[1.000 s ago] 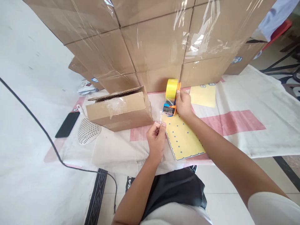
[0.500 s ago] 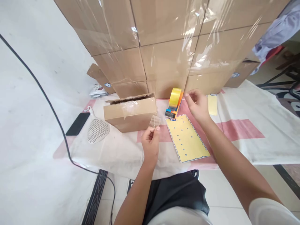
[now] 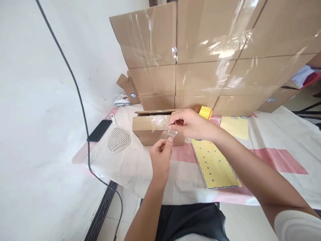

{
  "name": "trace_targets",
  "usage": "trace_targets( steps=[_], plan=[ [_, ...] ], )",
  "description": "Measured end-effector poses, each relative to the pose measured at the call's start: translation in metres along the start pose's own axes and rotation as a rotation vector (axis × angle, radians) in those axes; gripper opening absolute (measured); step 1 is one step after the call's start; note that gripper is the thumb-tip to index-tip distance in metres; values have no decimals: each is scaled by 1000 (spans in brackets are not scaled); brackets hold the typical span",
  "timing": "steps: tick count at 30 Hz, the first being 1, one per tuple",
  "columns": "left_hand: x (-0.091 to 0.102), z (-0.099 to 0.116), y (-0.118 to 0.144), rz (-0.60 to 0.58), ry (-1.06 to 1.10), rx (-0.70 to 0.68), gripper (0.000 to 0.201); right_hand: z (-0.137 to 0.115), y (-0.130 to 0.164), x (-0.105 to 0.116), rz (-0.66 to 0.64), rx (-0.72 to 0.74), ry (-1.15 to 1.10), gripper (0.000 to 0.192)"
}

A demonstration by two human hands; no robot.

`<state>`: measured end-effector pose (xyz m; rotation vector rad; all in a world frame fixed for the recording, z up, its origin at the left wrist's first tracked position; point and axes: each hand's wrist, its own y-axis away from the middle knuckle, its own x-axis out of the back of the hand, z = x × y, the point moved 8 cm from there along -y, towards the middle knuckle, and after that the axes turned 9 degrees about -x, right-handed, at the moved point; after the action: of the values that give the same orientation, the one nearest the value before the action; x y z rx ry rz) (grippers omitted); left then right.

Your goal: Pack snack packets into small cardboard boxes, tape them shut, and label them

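Note:
My left hand (image 3: 161, 154) pinches a short piece of clear tape (image 3: 168, 134) in front of a small cardboard box (image 3: 142, 129). Fingers of my right hand (image 3: 185, 123) close on the tape's upper right end, so both hands hold it. The box lies low on the table, its top flap slightly raised and a strip of clear tape stuck across its upper edge. Behind my right hand, the roll of yellow tape (image 3: 205, 112) on its orange dispenser is mostly hidden. A yellow sheet with a blue scalloped border (image 3: 213, 164) lies under my right forearm.
Stacked cartons wrapped in clear film (image 3: 198, 78) stand along the back. A white perforated scoop (image 3: 119, 139) and a black phone (image 3: 100, 130) lie at left. Another yellow sheet (image 3: 234, 126) is at right. A black cable (image 3: 77, 90) hangs along the left wall.
My right hand has moved left from beside the tape dispenser to the tape piece in my left hand. The camera view has shifted, so the table's things appear farther right.

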<state>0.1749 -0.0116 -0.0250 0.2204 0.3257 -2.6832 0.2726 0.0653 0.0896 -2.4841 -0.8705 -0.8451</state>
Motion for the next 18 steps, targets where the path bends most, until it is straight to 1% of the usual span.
trace_targets(
  steps=[2,4,7,8,9,10,11,13,14,15,16,17,18],
  plan=[
    [-1,-7,-12,-58,88,139,43,-3,-17,1,-43,2,83,18],
    [1,-6,-22,-100,108,198,41,-6,-33,1,-84,25,173,19],
    [11,-2,-28,-147,9,210,44,-13,-55,9,-52,59,227,18],
    [15,0,-29,-155,-50,191,46,-14,-61,14,-36,57,227,18],
    [21,4,-30,-149,-125,137,47,-14,-67,17,-28,48,229,18],
    [27,11,-32,-121,-217,37,45,-13,-73,18,-36,38,238,19],
    [33,23,-34,-74,-321,-116,40,-12,-79,17,-65,27,255,19],
    [39,53,-34,21,-551,-506,22,-6,-89,12,-140,12,303,20],
    [35,65,-32,36,-670,-688,14,-3,-94,8,-172,10,328,20],
    [29,71,-31,15,-784,-836,17,0,-98,4,-197,9,352,20],
    [21,72,-31,-35,-887,-937,25,3,-102,1,-212,12,374,20],
    [14,69,-33,-99,-973,-990,32,6,-106,-2,-219,23,395,20],
    [8,64,-37,-158,-1035,-1009,36,7,-108,-5,-220,42,416,19]
  ],
)
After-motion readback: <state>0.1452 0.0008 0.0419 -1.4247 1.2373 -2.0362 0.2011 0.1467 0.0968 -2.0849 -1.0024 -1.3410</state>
